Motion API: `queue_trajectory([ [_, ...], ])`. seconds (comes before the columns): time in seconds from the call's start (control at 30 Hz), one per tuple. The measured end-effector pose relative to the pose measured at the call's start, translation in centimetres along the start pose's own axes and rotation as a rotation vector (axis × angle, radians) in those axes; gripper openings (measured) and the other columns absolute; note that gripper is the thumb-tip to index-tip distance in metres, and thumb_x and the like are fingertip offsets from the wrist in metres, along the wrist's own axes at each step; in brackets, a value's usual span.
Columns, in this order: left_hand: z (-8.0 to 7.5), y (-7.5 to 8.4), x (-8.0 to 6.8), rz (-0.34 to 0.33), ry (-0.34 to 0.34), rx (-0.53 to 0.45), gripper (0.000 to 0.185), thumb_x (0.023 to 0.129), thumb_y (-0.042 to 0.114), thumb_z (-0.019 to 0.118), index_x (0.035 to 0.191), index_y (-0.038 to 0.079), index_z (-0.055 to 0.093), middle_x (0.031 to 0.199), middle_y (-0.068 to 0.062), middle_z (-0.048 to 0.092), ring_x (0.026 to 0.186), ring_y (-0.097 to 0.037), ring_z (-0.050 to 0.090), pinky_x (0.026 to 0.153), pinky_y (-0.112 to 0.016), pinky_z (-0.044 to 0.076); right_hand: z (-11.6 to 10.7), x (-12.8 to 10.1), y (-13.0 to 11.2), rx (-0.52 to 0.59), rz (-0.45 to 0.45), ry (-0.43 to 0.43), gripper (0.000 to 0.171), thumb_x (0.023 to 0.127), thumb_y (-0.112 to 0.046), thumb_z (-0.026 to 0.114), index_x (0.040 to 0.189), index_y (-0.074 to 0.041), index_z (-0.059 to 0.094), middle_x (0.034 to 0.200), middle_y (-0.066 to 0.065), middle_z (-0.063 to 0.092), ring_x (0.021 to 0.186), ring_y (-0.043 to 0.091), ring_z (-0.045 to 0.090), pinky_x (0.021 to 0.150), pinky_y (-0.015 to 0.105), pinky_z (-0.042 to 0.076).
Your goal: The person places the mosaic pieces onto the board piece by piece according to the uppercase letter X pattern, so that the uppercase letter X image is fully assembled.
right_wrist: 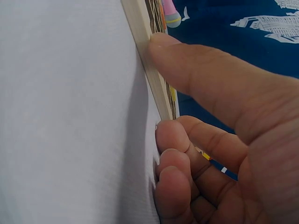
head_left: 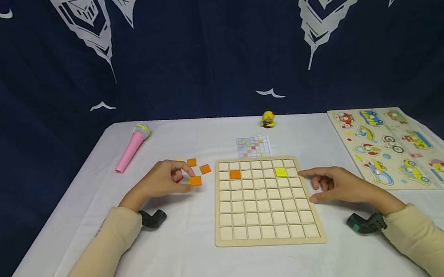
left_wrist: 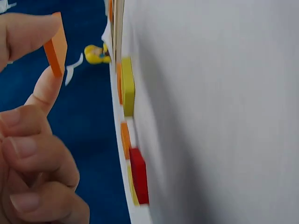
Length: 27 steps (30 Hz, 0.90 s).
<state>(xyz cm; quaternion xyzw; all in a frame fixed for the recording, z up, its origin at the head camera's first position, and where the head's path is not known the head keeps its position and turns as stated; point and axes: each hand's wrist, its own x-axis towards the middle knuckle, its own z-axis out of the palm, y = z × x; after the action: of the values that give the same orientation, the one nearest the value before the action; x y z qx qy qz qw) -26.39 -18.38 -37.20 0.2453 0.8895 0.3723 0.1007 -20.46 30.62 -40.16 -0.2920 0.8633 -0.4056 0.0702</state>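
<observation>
My left hand (head_left: 164,179) pinches an orange square tile (head_left: 196,180) between thumb and index finger; the left wrist view shows that tile (left_wrist: 57,51) held above the tablecloth. Loose tiles lie by this hand: orange tiles (head_left: 205,168), a yellow tile (left_wrist: 127,88) and a red tile (left_wrist: 139,176), some partly hidden behind the hand. To the right is a wooden grid board (head_left: 269,243) with one orange square (head_left: 235,174) and one yellow square (head_left: 280,172) in its cells. My right hand (head_left: 339,184) touches the board's right edge with index finger and thumb, its other fingers loosely bent.
Behind the board lies a small printed colour-grid card (head_left: 253,147). A yellow-haired figurine (head_left: 267,119) stands farther back. At the back left is a pink toy microphone (head_left: 131,149); a picture puzzle board (head_left: 391,144) lies to the right. A dark blue curtain (head_left: 207,56) hangs behind the table.
</observation>
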Motion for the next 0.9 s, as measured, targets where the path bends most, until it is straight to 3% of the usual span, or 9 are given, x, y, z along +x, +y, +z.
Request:
queue_trajectory([
  [0.47, 2.3, 2.6, 0.5, 0.11, 0.039, 0.059, 0.025, 0.081, 0.014, 0.087, 0.104, 0.013, 0.078, 0.067, 0.008, 0.04, 0.062, -0.01, 0.038, 0.068, -0.029, 0.034, -0.1, 0.1, 0.2, -0.004, -0.008, -0.002, 0.064, 0.087, 0.0, 0.088, 0.141, 0.016, 0.059, 0.093, 0.0, 0.057, 0.071, 0.009, 0.048, 0.06, 0.026, 0.042],
  [0.9, 3.5, 4.9, 2.3, 0.12, 0.016, 0.046, 0.026, 0.081, 0.02, 0.089, 0.104, 0.015, 0.078, 0.067, 0.008, 0.041, 0.06, -0.01, 0.037, 0.063, -0.027, 0.03, -0.1, 0.2, 0.4, -0.003, -0.021, 0.001, 0.064, 0.086, 0.001, 0.088, 0.141, 0.017, 0.059, 0.093, 0.0, 0.057, 0.071, 0.009, 0.048, 0.06, 0.026, 0.042],
])
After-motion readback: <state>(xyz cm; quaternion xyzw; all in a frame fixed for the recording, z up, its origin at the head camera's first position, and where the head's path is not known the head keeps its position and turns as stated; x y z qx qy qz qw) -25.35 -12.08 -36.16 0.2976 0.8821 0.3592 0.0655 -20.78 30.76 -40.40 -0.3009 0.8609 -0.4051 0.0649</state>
